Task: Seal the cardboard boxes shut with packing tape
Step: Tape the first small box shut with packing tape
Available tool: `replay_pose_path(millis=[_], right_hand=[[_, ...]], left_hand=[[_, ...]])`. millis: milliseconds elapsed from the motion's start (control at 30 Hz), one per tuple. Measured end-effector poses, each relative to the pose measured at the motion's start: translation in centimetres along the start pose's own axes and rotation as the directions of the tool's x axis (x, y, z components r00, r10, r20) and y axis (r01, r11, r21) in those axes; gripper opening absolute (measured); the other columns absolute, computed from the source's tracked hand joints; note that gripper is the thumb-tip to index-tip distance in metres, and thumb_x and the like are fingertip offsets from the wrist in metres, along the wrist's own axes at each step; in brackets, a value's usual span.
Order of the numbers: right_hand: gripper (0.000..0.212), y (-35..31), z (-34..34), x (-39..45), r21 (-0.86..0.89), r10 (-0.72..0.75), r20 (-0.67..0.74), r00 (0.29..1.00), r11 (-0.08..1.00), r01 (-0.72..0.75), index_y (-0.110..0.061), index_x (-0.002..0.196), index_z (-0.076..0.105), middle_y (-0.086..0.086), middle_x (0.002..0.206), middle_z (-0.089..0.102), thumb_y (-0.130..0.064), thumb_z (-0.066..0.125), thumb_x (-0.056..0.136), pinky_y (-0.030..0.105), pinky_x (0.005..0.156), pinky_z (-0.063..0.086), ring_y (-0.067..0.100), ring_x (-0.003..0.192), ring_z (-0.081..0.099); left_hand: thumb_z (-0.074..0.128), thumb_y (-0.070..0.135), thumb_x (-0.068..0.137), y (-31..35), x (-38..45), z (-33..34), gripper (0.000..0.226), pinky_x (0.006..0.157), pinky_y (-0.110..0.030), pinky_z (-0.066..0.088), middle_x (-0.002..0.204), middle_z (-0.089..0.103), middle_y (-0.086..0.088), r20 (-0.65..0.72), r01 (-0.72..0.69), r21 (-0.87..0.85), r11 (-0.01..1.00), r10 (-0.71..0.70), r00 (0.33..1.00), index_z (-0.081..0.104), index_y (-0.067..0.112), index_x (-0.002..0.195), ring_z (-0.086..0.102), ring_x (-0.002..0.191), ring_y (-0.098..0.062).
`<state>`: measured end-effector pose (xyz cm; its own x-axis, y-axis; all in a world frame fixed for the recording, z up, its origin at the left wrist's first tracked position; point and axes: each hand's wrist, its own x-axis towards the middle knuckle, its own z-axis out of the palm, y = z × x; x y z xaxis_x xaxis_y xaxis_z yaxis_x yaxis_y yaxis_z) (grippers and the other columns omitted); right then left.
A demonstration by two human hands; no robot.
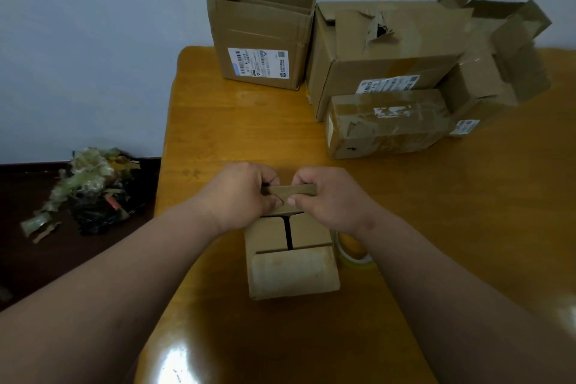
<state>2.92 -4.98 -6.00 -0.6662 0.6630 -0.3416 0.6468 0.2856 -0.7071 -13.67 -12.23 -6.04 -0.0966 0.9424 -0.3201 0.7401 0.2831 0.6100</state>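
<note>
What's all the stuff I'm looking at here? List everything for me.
Small cardboard box: one, brown, front centre of table, flaps not yet closed.
Packing tape roll: one, clear-yellowish, right of that box, partly hidden.
Open cardboard box: one, brown with white label, back of table.
Other cardboard boxes: about four, brown, worn, back right.
Table: one, orange-brown wood.
Scrap pile: one, greenish tape and dark bits, floor at left.
Left hand: grips the far flap.
Right hand: grips the same flap.

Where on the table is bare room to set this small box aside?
Bare wood lies between the hands and the open box at the back, and right of the tape roll. The far right is crowded with stacked boxes.
</note>
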Motion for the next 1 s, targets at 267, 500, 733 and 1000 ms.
replay_pose_path(millis=[267, 500, 733, 1000], right_hand=[[0.02, -0.3, 0.4, -0.1, -0.196, -0.073, -0.029, 0.997, 0.978, 0.066, -0.031, 0.073, 0.055, -0.008, 0.071, 0.057, -0.026, 0.066, 0.089, 0.033, 0.062, 0.041, 0.013, 0.071, 0.055], [0.035, 0.7, 0.2, -1.7, -0.122, -0.077, 0.043, 0.996, 0.989, 0.082, -0.02, 0.126, 0.066, -0.001, 0.117, 0.07, -0.018, 0.053, 0.093, 0.024, 0.085, 0.05, 0.014, 0.104, 0.063], [0.045, 3.4, 2.8, -4.5, -0.212, -0.064, 0.055, 0.996, 0.974, 0.074, -0.032, 0.146, 0.043, -0.012, 0.156, 0.033, -0.032, 0.049, 0.101, 0.022, 0.112, 0.013, -0.002, 0.139, 0.023], [0.058, 3.1, 5.7, -5.7, -0.331, -0.012, -0.064, 0.998, 0.943, -0.01, -0.035, 0.155, 0.014, -0.011, 0.164, 0.0, -0.047, 0.031, 0.101, 0.044, 0.122, 0.01, 0.016, 0.15, 0.005]], left_hand=[[0.065, 0.029, 0.089, 0.0, -0.6, 0.2, 0.016, 0.055, -0.031, 0.043, 0.069, 0.062, 0.003, -0.053, -0.112, 0.279, 0.954, 0.132, 0.99, 0.069, 0.017, 0.081, 0.057, 0.066, -0.019], [0.06, 0.013, 0.091, -2.5, -1.8, 1.0, 0.029, 0.088, -0.023, 0.053, 0.114, 0.072, 0.004, -0.064, -0.366, 0.23, 0.902, 0.389, 0.919, 0.073, 0.022, 0.115, 0.066, 0.104, -0.012], [0.029, 0.06, 0.093, -4.6, -4.2, 3.9, 0.06, 0.105, -0.001, -0.006, 0.157, 0.023, 0.01, 0.022, -0.286, 0.089, 0.954, 0.286, 0.958, 0.045, 0.031, 0.144, 0.01, 0.142, 0.0], [0.049, 0.046, 0.097, -5.4, -4.7, 5.9, 0.071, 0.109, -0.018, 0.013, 0.149, 0.027, 0.004, -0.046, -0.131, 0.076, 0.988, 0.135, 0.99, 0.012, 0.03, 0.155, 0.02, 0.13, -0.009]])
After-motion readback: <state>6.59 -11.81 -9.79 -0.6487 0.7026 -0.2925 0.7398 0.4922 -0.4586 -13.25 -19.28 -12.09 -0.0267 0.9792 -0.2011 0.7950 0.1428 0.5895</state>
